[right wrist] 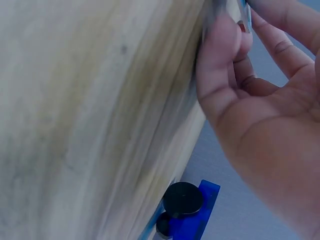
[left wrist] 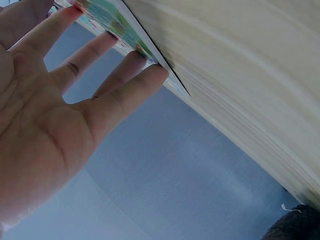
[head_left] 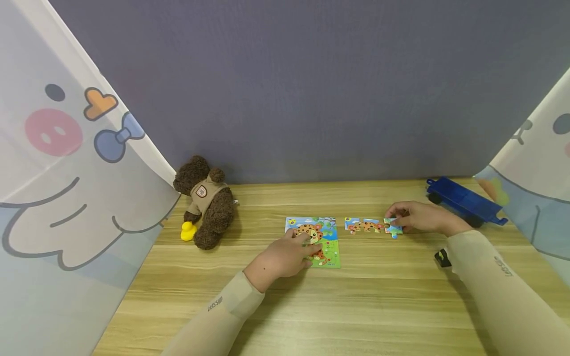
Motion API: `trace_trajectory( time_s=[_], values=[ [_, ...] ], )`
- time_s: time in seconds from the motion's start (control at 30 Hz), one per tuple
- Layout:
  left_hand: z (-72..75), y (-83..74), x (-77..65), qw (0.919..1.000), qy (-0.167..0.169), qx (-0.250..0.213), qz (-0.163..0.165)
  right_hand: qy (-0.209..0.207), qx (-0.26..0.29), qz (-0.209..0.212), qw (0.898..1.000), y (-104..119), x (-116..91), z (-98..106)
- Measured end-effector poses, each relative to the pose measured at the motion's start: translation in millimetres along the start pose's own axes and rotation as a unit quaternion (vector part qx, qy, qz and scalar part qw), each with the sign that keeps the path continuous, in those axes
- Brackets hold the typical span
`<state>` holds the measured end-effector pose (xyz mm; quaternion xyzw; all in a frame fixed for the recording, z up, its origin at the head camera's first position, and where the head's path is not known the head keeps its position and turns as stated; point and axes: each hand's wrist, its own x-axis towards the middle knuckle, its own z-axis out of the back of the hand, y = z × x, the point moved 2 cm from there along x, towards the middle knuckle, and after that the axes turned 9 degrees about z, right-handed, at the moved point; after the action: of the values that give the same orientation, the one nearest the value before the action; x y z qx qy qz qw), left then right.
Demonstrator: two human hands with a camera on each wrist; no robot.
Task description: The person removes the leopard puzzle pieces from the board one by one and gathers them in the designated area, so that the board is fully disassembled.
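My left hand (head_left: 289, 254) rests with spread fingertips on a square picture card (head_left: 334, 247) that shows a spotted leopard on grass. In the left wrist view, the fingers (left wrist: 125, 97) are nearly straight and touch the card's face (left wrist: 117, 22). Off to the right, my right hand (head_left: 420, 217) pinches a blue and green puzzle piece (head_left: 394, 229) between thumb and fingers. Left of that piece, two more puzzle pieces with leopard parts lie in a row: a left one (head_left: 352, 225) and a middle one (head_left: 371, 226).
A blue toy wagon (head_left: 463, 199) with black wheels stands behind the right forearm. Beside the right sleeve lies a small black object (head_left: 443, 258). A brown teddy bear (head_left: 209, 207) leans at the left, next to a yellow rubber duck (head_left: 188, 231). A grey wall (head_left: 289, 99) closes off the back.
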<state>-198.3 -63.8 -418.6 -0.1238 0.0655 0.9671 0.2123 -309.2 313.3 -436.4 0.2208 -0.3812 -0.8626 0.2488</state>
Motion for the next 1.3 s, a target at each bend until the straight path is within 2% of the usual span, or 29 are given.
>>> trace_trajectory(
  time_s=[0.4, 0.8, 0.93, 1.07, 1.2, 1.3],
  values=[
    [-2.8, 0.4, 2.7, 1.0, 0.004, -0.004, 0.004, -0.009, -0.013, 0.008, 1.0, -3, 3, -4],
    [-1.6, -0.5, 2.3, 0.9998, 0.013, -0.011, 0.007, -0.011, -0.053, 0.024, 0.998, 6, 4, -3],
    [0.8, 1.7, 4.9, 0.9994, 0.02, -0.027, 0.004, -0.043, -0.071, 0.042, 0.996, 25, 10, -3],
    [5.0, 4.0, 9.1, 0.9994, 0.016, -0.03, -0.006, -0.069, -0.081, 0.058, 0.993, 54, 22, -9],
    [9.7, 7.3, 14.8, 0.9993, 0.002, -0.034, -0.017, -0.066, -0.081, 0.077, 0.992, 82, 39, -24],
    [12.9, 13.0, 18.1, 0.9981, -0.001, -0.06, -0.012, -0.048, -0.067, 0.094, 0.992, 100, 53, -39]
  ],
)
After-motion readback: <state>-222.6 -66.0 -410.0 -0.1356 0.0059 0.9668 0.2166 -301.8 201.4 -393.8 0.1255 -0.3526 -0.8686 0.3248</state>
